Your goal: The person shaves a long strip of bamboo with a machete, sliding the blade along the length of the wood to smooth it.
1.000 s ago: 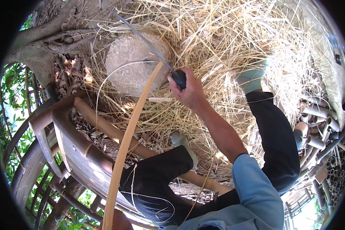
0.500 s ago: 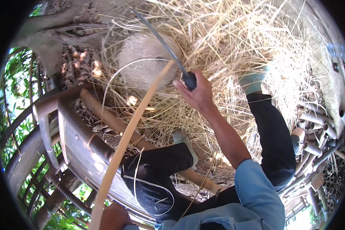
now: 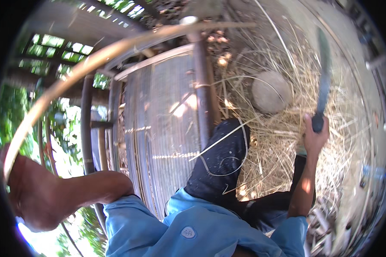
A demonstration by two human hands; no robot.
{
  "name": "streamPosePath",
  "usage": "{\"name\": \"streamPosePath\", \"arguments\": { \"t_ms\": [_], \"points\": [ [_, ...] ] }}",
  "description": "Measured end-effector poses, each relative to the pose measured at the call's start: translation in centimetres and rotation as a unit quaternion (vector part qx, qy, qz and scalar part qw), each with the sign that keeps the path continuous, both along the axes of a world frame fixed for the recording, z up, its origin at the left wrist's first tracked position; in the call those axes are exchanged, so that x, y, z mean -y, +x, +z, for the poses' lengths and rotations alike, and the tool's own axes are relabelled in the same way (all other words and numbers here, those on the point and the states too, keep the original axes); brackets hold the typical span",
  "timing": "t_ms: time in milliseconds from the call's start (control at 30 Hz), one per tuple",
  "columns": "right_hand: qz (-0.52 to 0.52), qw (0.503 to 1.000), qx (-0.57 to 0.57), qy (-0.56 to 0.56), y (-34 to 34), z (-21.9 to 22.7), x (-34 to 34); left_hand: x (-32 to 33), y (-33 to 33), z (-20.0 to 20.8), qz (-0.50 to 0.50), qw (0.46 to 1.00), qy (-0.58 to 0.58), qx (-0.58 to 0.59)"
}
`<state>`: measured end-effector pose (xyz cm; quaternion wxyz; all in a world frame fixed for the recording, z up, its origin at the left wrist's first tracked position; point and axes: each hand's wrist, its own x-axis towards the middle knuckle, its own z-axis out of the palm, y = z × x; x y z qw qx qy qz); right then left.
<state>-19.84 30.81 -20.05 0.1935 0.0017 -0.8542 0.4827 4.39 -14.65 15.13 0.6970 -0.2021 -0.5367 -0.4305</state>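
At the far left, my left hand [image 3: 35,192] is raised and closed round the end of a long pale bamboo strip [image 3: 83,68]. The strip arches up and across the top of the view; its far end is blurred. On the right, my right hand [image 3: 315,135] grips the black handle of a machete [image 3: 324,73]. Its long blade points away from me, upright in the view and apart from the strip. A thin curled bamboo sliver [image 3: 221,174] lies over my dark trouser leg [image 3: 214,158]. The fingers of my left hand are partly lost at the rim.
A slatted bamboo bench [image 3: 163,111] stands on my left, with posts and green leaves beyond it. Ahead, a round pale block [image 3: 271,91] sits among heaped bamboo shavings [image 3: 278,145]. A plastic bottle [image 3: 374,172] and cut bamboo pieces [image 3: 324,220] are at the right.
The view has swung left. My left hand has gone from low near my lap out to the far left, carrying the strip. The machete is now well away from the strip.
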Motion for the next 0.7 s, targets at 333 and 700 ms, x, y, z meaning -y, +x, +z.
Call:
{"name": "streamPosePath", "arguments": {
  "t_ms": [333, 700],
  "points": [
    [0.036, 0.989, 0.104, -0.094, 7.9, 1.6, 4.5, 7.8, 13.7, -14.8, 0.21, 0.926, 0.278, 0.143],
    [0.08, 0.99, 0.115, -0.028, 9.3, 1.0, 7.0, 6.2, 19.1, -36.5, 0.177, 0.64, 0.408, 0.627]
  ]
}}
